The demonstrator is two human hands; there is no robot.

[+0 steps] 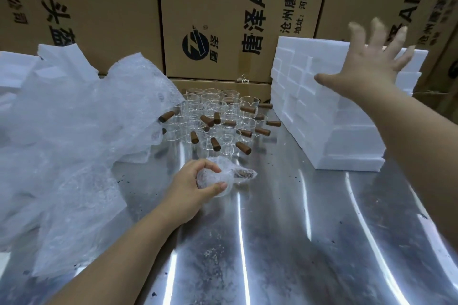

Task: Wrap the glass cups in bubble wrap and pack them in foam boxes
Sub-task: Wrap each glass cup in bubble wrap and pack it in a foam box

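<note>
My left hand [195, 186] grips a glass cup wrapped in bubble wrap [223, 176] on the steel table, its wooden handle end pointing right. My right hand [366, 64] is raised with fingers spread, in front of the stack of white foam boxes [322, 111] at the right. Several unwrapped glass cups with brown wooden handles [218, 119] stand grouped at the middle back. A big heap of bubble wrap sheets [74, 131] lies at the left.
The steel table [285, 242] is shiny with dark specks. Tall cardboard cartons [223, 15] form a wall behind everything. More white foam [14, 67] pokes out behind the bubble wrap heap at far left.
</note>
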